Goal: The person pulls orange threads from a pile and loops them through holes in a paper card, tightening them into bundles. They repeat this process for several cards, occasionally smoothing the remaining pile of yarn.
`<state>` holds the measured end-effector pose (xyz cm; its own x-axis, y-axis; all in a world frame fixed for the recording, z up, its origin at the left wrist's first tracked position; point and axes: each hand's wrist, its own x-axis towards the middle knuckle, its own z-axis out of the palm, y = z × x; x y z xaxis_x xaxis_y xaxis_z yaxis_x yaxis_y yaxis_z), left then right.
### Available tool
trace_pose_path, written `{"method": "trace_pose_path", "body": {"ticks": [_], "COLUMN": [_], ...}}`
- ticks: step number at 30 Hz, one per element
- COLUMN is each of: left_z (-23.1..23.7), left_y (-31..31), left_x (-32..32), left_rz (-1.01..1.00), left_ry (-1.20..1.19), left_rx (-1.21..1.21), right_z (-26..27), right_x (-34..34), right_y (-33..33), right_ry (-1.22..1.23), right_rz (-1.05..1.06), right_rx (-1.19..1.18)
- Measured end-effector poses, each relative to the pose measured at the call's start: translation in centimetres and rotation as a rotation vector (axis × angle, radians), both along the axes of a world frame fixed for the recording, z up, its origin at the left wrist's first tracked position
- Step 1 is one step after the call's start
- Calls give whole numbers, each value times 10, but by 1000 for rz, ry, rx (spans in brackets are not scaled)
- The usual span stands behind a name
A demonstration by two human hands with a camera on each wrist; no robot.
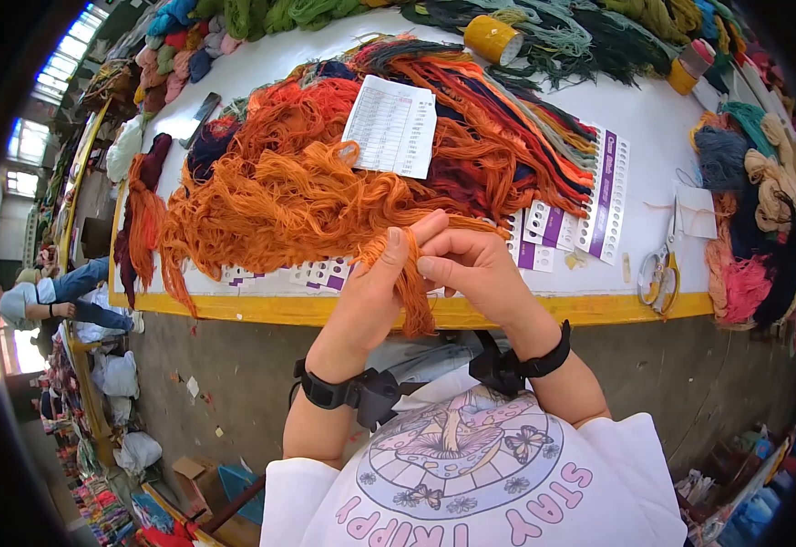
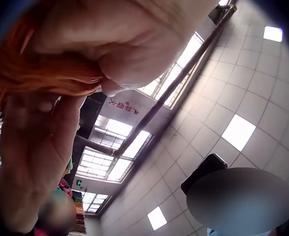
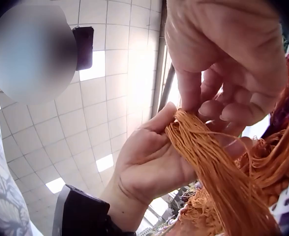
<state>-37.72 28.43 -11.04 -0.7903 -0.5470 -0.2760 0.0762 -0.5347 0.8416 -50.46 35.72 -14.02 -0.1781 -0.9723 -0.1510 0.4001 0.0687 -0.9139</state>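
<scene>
My left hand [image 1: 370, 287] grips a folded bundle of orange embroidery thread [image 3: 208, 162], its loose end hanging below the hand. Close against it, my right hand [image 1: 475, 269] pinches at the top of the bundle with thumb and fingertips, seen from below in the right wrist view. One thin strand loops away from the bundle there. Just beyond both hands lies a big tangled heap of orange thread [image 1: 270, 205], with red and navy hanks behind it. A printed paper list [image 1: 390, 126] rests on the heap.
White and purple punched thread cards [image 1: 605, 196] line the heap's right side. Scissors [image 1: 660, 273] lie near the table's yellow front edge [image 1: 544, 314]. Coloured yarn [image 1: 767, 205] is piled at right, and a yellow spool [image 1: 493, 40] sits at the back. Another person [image 1: 70, 296] is at far left.
</scene>
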Motion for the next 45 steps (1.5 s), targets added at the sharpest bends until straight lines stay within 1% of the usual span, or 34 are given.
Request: {"method": "trace_pose_path", "body": {"ticks": [2, 5, 8, 11, 14, 17, 20, 26, 29, 32, 35, 38, 41, 44, 45], "left_z": [5, -2, -6, -8, -18, -18, -14, -18, -17, -19, -21, -20, -24, -29, -28], "left_y": [-2, -7, -11, -12, -8, -7, -7, -4, -3, -2, -3, -3, -6, -7, -8], "left_x": [0, 1, 1, -2, -5, -9, -11, -14, -14, -17, -18, -18, -17, -17, -17], "left_rz": [-13, 22, 143, 144, 100, 146, 138, 141, 147, 191, 213, 205, 173, 178, 156], "left_ry": [-14, -37, 8, 35, 27, -35, 38, 34, 32, 40, 27, 13, 12, 28, 33], "left_rx": [54, -105, 80, 180, -85, -134, 16, -51, 14, 15, 28, 52, 27, 82, 100], "right_z": [2, -2, -7, -8, -13, -10, -10, -15, -18, -16, -12, -14, -18, -23, -22], "right_x": [-3, -8, -8, -6, -4, -3, -6, -6, -8, -9, -5, -6, -8, -11, -11], "right_y": [4, 7, 8, 7, 8, 9, 10, 11, 12, 12, 12, 12, 12, 12, 11], "right_ry": [6, -27, -96, -266, -191, -245, -302, -308, -349, -183, 137, 83, -124, -308, -311], "right_rz": [-60, -144, -157, -173, -179, -224, -211, -246, -241, -232, -271, -273, -260, -223, -216], "right_rx": [-13, -19, -43, -26, -20, -22, -32, -31, -15, 25, -27, -25, -14, 3, 4]}}
